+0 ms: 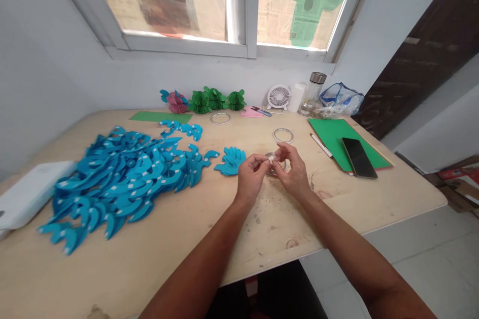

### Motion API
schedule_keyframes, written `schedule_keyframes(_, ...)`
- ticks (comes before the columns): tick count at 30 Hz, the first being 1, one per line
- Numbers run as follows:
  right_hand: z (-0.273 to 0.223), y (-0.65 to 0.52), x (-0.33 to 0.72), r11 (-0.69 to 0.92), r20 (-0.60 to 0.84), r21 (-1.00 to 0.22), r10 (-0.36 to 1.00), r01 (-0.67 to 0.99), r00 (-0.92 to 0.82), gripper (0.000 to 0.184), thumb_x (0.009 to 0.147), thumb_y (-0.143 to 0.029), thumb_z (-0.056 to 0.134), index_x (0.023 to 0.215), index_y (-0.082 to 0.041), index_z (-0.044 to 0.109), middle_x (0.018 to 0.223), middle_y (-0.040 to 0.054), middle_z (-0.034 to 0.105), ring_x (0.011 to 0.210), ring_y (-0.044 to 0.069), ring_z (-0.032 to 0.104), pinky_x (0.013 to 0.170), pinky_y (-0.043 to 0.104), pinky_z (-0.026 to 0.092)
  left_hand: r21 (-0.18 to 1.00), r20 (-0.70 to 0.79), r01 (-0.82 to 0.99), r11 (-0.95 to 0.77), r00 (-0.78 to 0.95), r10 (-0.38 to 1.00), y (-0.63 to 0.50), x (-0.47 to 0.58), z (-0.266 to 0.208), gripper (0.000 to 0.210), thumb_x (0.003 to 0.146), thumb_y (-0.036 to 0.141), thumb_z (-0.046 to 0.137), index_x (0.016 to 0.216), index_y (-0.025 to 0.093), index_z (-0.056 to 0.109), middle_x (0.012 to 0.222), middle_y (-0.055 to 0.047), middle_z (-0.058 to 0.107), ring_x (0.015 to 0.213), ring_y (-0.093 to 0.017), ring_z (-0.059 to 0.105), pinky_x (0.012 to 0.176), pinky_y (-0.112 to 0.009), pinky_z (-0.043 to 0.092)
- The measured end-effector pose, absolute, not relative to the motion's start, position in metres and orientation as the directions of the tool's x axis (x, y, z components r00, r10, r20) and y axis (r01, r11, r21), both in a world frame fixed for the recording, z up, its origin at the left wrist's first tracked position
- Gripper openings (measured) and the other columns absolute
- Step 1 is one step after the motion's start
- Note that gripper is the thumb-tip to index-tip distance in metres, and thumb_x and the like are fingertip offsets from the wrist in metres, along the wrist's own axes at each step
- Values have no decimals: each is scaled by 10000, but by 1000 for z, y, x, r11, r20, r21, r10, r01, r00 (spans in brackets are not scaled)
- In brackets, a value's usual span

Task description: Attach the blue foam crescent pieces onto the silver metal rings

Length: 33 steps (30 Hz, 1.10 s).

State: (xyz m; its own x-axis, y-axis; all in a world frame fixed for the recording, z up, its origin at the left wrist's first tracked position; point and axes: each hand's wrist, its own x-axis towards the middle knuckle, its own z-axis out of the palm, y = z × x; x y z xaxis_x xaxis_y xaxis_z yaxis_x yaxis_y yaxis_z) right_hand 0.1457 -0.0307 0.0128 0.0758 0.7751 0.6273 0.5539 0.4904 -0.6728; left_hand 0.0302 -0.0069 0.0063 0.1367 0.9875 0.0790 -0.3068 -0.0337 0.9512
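Far left on worktop [194,234], white box [35,187]; just beside, large heap of blue cutouts [130,169] dotted with white squares. Further right, small blue stack [230,162] near left hand [251,177]. Pinched there between thumb and forefinger: white scrap [270,158], above tape roll [272,173], partly hidden. Second roll [283,141] behind. Right hand [294,172] curled at same scrap, grip unclear. Far right, pen [321,145], green sheets [325,134], phone [359,158] on top.

Left hand [250,177] pinching; right hand [295,172] close beside, fingers curled; bare forearms [200,254] angled inward.
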Motion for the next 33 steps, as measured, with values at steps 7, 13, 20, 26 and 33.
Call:
schedule_keyframes(7, 13, -30, 146, 472, 620, -684, 778, 556, 101, 447, 761, -128, 498, 1185, -250, 426, 893, 29, 544, 739, 144, 539, 711, 319, 461, 959, 94, -276, -57, 120, 988, -5, 30, 4, 89, 660, 224, 636, 700, 152, 600, 632, -7, 640, 617, -137, 615, 605, -257, 506)
schedule_keyframes(13, 16, -30, 146, 449, 589, -730, 796, 515, 140, 466, 746, -109, 494, 1186, -245, 425, 885, 23, 534, 724, 131, 520, 697, 295, 455, 961, 101, -268, -69, 109, 989, -3, 30, 1, 57, 655, 199, 628, 683, 157, 602, 624, -1, 642, 621, -130, 615, 624, -250, 487)
schedule_keyframes(20, 10, -25, 151, 413, 517, -823, 829, 390, 211, 473, 717, -118, 521, 1166, -242, 439, 883, 19, 531, 733, 127, 529, 687, 283, 455, 955, 77, -293, -47, 92, 993, -1, 27, 1, 44, 659, 177, 618, 691, 157, 597, 603, 5, 634, 593, -118, 603, 626, -245, 476)
schedule_keyframes(26, 11, -21, 153, 315, 322, -947, 918, 66, 234, 391, 722, -186, 558, 1100, -238, 467, 928, 22, 525, 755, 121, 561, 659, 265, 469, 947, 79, -321, -24, 161, 984, -6, 27, 8, 66, 659, 206, 635, 678, 157, 597, 593, -2, 634, 578, -122, 598, 623, -255, 479)
schedule_keyframes(33, 14, -20, 152, 240, 207, -953, 961, -184, 183, 434, 643, -180, 652, 1045, -253, 506, 1005, 15, 518, 821, 121, 592, 684, 258, 497, 955, 91, -294, -28, 201, 975, -4, 28, 8, 55, 657, 197, 624, 653, 148, 599, 603, 3, 626, 582, -116, 591, 615, -244, 480)
